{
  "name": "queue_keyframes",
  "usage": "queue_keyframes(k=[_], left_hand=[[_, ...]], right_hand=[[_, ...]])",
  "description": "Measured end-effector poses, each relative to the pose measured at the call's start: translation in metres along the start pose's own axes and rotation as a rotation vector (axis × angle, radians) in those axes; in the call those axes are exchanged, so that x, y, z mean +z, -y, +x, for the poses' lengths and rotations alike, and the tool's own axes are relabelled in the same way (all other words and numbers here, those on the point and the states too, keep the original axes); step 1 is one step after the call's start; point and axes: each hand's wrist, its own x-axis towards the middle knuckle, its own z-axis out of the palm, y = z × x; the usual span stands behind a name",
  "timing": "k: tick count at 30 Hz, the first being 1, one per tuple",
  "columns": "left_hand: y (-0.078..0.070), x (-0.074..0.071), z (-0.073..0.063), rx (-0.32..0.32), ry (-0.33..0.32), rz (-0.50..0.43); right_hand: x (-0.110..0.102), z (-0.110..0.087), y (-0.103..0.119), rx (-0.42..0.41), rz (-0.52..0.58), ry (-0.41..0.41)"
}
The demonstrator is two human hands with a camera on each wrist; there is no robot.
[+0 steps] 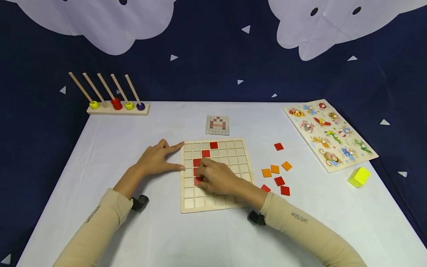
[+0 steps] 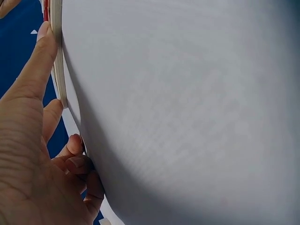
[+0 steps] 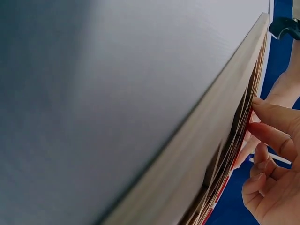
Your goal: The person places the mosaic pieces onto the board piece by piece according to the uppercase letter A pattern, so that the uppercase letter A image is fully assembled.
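Observation:
A square wooden grid board (image 1: 213, 210) lies on the table, with several red square tiles (image 1: 205, 153) set in its cells in a stepped line, then down a column. My left hand (image 1: 155, 158) steadies the board's left side, index finger at the upper corner and thumb on the edge; in the left wrist view the other fingers bend beneath. Over the board, my right hand (image 1: 218, 178) pinches a red tile (image 1: 196, 181) at the lower end of the column. The right wrist view shows thumb and index finger (image 3: 269, 133) at the board's surface; the tile is mostly hidden there.
Loose red tiles (image 1: 279, 181) and orange tiles (image 1: 275, 169) lie right of the board. Behind it is a small pattern card (image 1: 217, 125). An insect puzzle board (image 1: 328, 135) and a yellow cube (image 1: 358, 177) are at right, a peg stand (image 1: 118, 111) at back left.

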Motion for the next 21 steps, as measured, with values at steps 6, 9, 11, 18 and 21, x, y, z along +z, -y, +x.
queue_keyframes(k=[6,9,11,18,21], left_hand=[[0.001,0.002,0.0,0.003,-0.001,-0.004],[0.002,0.003,-0.001,0.003,-0.001,-0.003],[0.002,0.003,-0.001,0.003,-0.004,0.0],[0.0,0.002,-0.001,0.008,-0.017,0.008],[-0.002,0.002,-0.001,0.008,-0.019,0.012]], right_hand=[[0.0,0.0,0.002,0.01,-0.012,0.007],[0.0,-0.002,0.001,0.007,-0.008,-0.002],[-0.002,-0.004,-0.002,0.006,0.007,-0.021],[-0.028,-0.027,-0.031,0.089,0.025,-0.11],[-0.043,-0.044,-0.056,0.16,0.005,-0.139]])
